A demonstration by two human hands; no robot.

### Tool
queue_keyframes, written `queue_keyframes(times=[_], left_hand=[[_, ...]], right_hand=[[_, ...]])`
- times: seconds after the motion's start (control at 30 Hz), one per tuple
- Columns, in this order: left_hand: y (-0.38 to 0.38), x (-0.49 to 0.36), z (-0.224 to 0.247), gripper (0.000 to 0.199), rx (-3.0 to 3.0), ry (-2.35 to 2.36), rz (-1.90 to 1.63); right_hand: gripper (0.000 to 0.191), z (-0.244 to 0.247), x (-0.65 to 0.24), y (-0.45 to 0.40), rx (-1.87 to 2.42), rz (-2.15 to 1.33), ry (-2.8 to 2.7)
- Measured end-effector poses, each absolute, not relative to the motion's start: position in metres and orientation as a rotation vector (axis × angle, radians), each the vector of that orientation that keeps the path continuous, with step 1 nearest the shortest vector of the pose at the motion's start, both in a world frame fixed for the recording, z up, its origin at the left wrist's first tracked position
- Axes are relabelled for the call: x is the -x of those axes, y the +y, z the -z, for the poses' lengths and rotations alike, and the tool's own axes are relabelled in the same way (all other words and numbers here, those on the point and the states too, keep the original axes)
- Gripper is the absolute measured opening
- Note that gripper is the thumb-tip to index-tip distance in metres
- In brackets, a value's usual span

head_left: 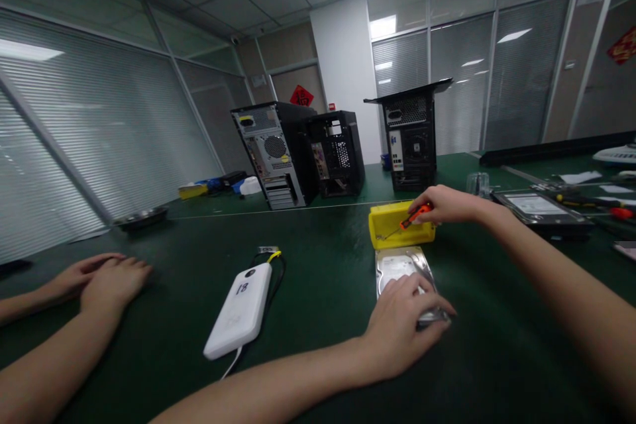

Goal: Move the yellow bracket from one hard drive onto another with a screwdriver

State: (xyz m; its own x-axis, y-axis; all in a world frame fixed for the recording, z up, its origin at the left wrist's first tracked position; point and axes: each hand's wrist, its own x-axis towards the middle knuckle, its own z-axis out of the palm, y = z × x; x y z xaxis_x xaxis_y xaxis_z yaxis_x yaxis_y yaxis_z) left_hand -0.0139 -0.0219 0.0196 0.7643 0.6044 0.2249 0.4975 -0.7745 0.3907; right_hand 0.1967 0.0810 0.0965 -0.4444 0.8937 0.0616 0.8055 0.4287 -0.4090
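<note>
My left hand rests over a silver hard drive lying on the green tabletop, its fingers and thumb curled around the near end, which they partly hide. My right hand grips an orange-and-black screwdriver above a yellow plastic tray just beyond the drive. The thin shaft slants down to the left into the tray. Small metal bits, perhaps screws, lie near its tip; they are too small to make out.
Another person's hands rest on the table at left. A white power bank with cables lies between us. Computer cases stand at the back, another farther right. At right are a larger drive, a clear cup and tools.
</note>
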Motion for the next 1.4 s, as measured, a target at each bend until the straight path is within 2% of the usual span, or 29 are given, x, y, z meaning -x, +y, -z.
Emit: queue_keyframes(times=[0.33, 0.53, 0.67, 0.83, 1.17, 1.4], left_hand=[[-0.022, 0.014, -0.021, 0.022, -2.633, 0.832, -0.505], [-0.021, 0.014, -0.024, 0.019, -2.546, 0.829, -0.537], [-0.016, 0.013, -0.022, 0.022, -2.392, 0.830, -0.641], [-0.009, 0.012, -0.021, 0.028, -2.198, 0.870, -0.783], [-0.009, 0.010, -0.021, 0.022, -1.951, 0.891, -0.981], [-0.007, 0.011, -0.019, 0.019, -1.905, 0.876, -1.021]], right_hand=[[0.042, -0.106, -0.200, 0.073, 1.430, -0.492, -2.380], [0.039, -0.118, -0.209, 0.064, 1.361, -0.627, -2.206], [0.038, -0.128, -0.221, 0.055, 1.205, -0.772, -2.025], [0.031, -0.144, -0.227, 0.035, 1.170, -0.777, -1.904], [0.034, -0.143, -0.214, 0.038, 1.089, -0.946, -2.040], [0.036, -0.141, -0.216, 0.040, 1.169, -0.856, -2.003]])
